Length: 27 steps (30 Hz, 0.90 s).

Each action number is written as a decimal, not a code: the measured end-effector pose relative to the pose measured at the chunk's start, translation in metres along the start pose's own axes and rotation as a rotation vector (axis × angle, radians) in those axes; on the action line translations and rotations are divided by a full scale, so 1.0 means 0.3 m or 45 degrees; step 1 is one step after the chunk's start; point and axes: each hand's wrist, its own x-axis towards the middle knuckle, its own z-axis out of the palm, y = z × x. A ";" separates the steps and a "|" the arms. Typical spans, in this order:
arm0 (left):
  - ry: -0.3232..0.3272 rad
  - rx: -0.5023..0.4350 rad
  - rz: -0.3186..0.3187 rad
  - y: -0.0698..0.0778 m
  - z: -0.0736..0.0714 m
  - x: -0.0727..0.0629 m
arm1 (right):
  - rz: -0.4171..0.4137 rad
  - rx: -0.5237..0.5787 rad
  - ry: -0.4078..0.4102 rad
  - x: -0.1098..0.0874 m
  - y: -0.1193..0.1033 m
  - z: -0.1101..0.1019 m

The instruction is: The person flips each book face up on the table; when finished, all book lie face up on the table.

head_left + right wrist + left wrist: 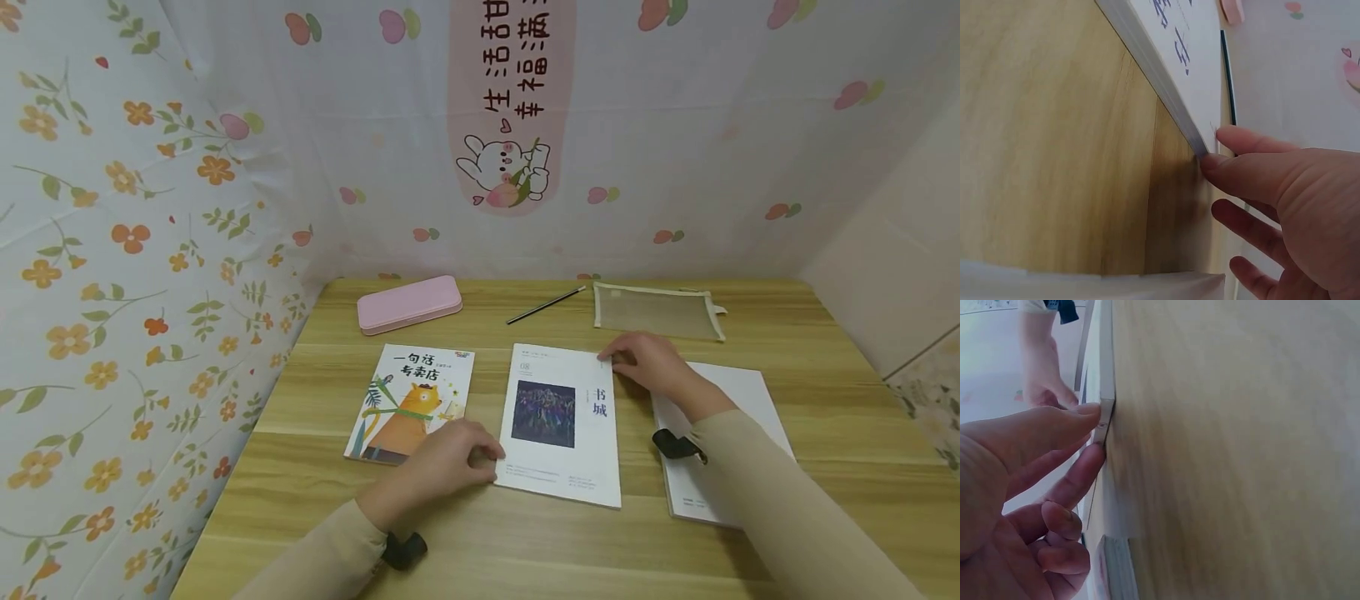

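A white book (558, 475) with a dark square picture on its cover lies flat in the middle of the table. My left hand (442, 462) pinches its near left corner; in the left wrist view the thumb (1054, 428) and a finger meet either side of that corner. At the far right corner is my right hand (656, 371), its thumb (1247, 175) and forefinger closing on the corner in the right wrist view. The other right fingers are spread and loosely bent. Under the left hand's knuckles shows a picture book (408, 400) with an orange bear.
Beneath the right forearm, another white book (690, 483) is partly hidden. Along the back of the wooden table (480, 533) lie a pink pencil case (410, 305), a dark pencil (545, 306) and a mesh zip pouch (656, 312). Patterned cloth hangs behind and at left.
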 end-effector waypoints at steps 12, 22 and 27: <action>-0.017 0.079 0.004 0.012 0.009 0.008 | -0.040 -0.007 0.034 0.001 -0.012 0.012; -0.004 0.123 0.070 0.025 0.008 0.027 | 0.003 -0.055 0.011 -0.153 -0.021 -0.026; 0.000 0.123 0.074 0.052 0.004 0.056 | -0.034 -0.043 0.047 -0.208 -0.010 -0.044</action>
